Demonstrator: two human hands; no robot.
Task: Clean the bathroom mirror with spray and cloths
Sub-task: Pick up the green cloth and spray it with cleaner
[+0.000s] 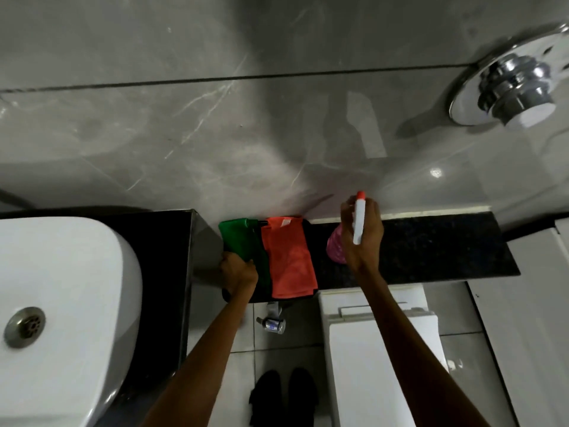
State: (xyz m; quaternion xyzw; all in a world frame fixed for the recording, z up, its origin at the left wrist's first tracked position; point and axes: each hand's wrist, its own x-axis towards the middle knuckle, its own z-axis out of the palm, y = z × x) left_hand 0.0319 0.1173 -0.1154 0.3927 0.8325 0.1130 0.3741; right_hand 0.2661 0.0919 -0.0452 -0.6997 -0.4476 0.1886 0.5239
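Observation:
A green cloth (243, 245) and an orange cloth (291, 260) lie side by side on a low black granite ledge (431, 245) against the grey tiled wall. My left hand (237, 272) is closed on the near edge of the green cloth. My right hand (361, 232) grips a spray bottle (335, 246) with a pink body, a white trigger head and an orange nozzle tip, held over the ledge just right of the orange cloth. No mirror is in view.
A white basin (61, 303) with a metal drain sits in a black counter at the left. A white toilet (385, 349) stands below the ledge. A chrome flush valve (511, 90) juts from the wall at upper right. A small valve (272, 323) is near the floor.

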